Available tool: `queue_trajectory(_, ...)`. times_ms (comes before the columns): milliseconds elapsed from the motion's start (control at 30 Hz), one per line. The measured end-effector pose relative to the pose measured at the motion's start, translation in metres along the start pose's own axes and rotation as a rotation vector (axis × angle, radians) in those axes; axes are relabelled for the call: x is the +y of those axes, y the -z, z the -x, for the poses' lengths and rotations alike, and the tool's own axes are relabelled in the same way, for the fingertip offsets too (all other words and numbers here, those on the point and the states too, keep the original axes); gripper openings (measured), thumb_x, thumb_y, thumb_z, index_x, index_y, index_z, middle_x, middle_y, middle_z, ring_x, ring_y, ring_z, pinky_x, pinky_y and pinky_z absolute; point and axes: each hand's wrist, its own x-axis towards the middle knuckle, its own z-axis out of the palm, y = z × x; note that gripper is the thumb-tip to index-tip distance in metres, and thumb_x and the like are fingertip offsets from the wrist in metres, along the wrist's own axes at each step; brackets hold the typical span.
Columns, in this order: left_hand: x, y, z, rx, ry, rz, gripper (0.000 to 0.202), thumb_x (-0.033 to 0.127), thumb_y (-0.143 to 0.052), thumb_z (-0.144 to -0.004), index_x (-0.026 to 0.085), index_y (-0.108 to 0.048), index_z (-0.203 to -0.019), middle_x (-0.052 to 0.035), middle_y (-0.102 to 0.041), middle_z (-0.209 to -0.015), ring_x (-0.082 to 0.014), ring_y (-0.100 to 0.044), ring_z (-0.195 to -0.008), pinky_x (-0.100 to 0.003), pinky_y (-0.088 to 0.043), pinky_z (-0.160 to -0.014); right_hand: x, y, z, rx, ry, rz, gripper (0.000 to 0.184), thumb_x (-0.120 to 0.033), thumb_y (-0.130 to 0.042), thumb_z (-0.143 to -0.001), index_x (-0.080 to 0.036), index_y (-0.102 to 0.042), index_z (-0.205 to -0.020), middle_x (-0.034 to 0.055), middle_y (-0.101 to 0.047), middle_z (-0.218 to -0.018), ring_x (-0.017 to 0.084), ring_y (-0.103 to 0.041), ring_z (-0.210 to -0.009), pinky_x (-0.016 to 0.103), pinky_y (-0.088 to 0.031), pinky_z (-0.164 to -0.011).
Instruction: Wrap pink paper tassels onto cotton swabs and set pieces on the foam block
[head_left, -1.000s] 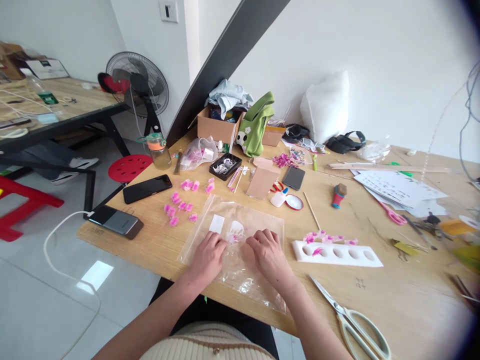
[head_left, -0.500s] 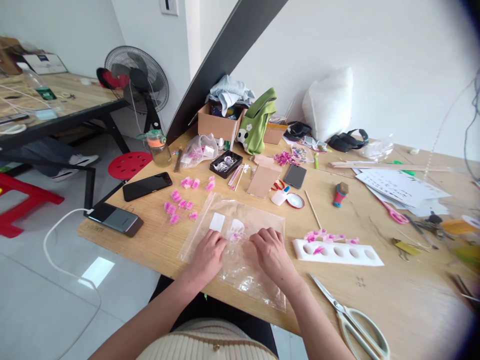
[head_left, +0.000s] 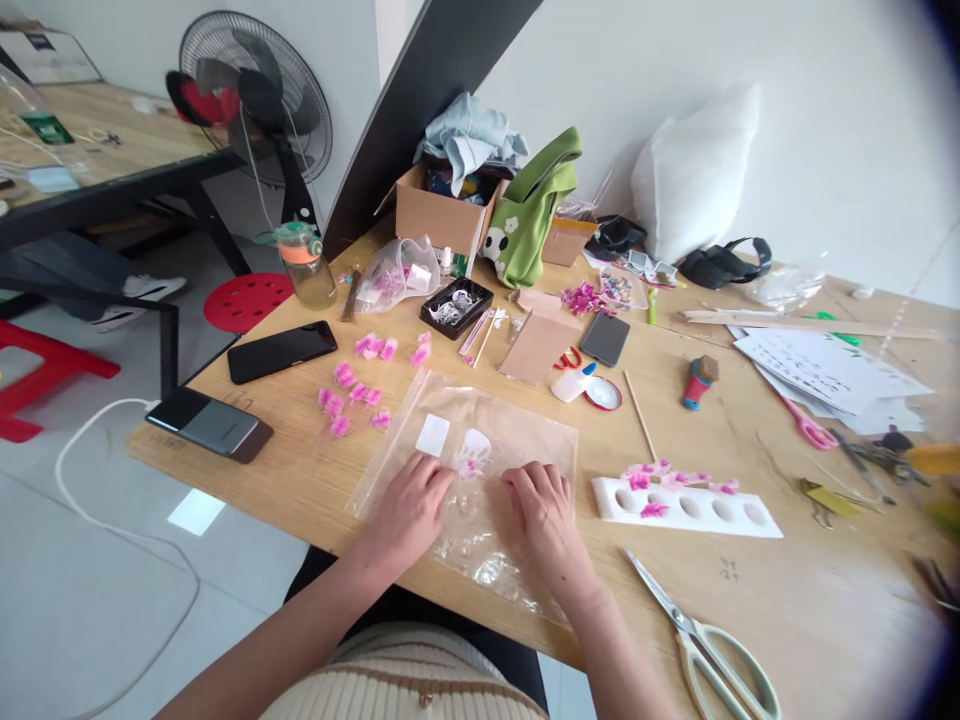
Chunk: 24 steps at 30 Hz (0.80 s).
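Observation:
A clear plastic bag (head_left: pixel 517 425) lies flat at the table's near edge, under both hands. On it are a small white card (head_left: pixel 433 436) and a white cut-out piece (head_left: pixel 475 442) with a pink-and-white petal (head_left: pixel 470 467) at its lower end. My left hand (head_left: pixel 409 505) is closed beside the petal, fingers pressed together; what they grip, if anything, is hidden. Over the bag's right half, my right hand (head_left: pixel 541 510) is closed with curled fingers, a short gap from the petal. Its fingertips hide anything they may hold.
Pink flower pieces (head_left: pixel 356 393) lie left of the bag. To the right are a white foam holder (head_left: pixel 686 507) with pink petals and large scissors (head_left: pixel 694 630). A phone (head_left: pixel 283 351), a power bank (head_left: pixel 210 430), a bottle (head_left: pixel 306 265) and a black tray (head_left: pixel 456 308) stand farther off.
The camera view has shifted slightly. My left fingers have moved slightly closer to the petal, while my right hand stays curled over the bag.

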Motion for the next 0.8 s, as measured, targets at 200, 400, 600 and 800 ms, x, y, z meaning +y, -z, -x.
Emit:
queue_trajectory(200, 0.000, 0.002, -0.002, -0.014, 0.006, 0.014, 0.033, -0.004, -0.045, -0.084, 0.018, -0.059, -0.104, -0.0062, -0.058, -0.094, -0.0219, -0.054, -0.095, -0.038, -0.053, -0.084, 0.004, 0.005, 0.003, -0.054, -0.005, -0.003, 0.021, -0.007, -0.044, -0.093, -0.020, -0.060, -0.096, 0.0050, -0.054, -0.090, 0.022, -0.044, -0.086, 0.035, -0.033, -0.078)
queue_trajectory(400, 0.001, 0.003, -0.002, -0.021, 0.016, 0.037, 0.033, -0.003, -0.044, -0.085, 0.018, -0.058, -0.107, -0.0061, -0.058, -0.095, -0.0220, -0.054, -0.095, -0.039, -0.053, -0.084, 0.001, 0.013, -0.001, -0.011, 0.022, -0.069, 0.023, -0.008, -0.043, -0.094, -0.020, -0.059, -0.104, 0.0052, -0.053, -0.091, 0.021, -0.044, -0.085, 0.035, -0.034, -0.078)
queue_trajectory(600, 0.000, 0.003, -0.002, -0.027, 0.026, 0.040, 0.035, -0.004, -0.044, -0.082, 0.017, -0.059, -0.107, -0.0066, -0.059, -0.094, -0.0218, -0.054, -0.094, -0.039, -0.054, -0.083, -0.009, 0.006, -0.008, -0.040, 0.048, -0.097, 0.024, -0.007, -0.045, -0.093, -0.021, -0.063, -0.102, 0.0052, -0.053, -0.090, 0.021, -0.044, -0.086, 0.035, -0.035, -0.079)
queue_trajectory(800, 0.001, 0.004, -0.003, -0.032, 0.038, 0.043, 0.035, -0.003, -0.044, -0.083, 0.018, -0.059, -0.107, -0.0066, -0.059, -0.095, -0.0218, -0.054, -0.093, -0.039, -0.054, -0.083, -0.007, 0.007, -0.009, -0.075, 0.064, -0.040, 0.025, -0.008, -0.046, -0.092, -0.021, -0.065, -0.100, 0.0057, -0.053, -0.089, 0.022, -0.044, -0.085, 0.036, -0.035, -0.079)
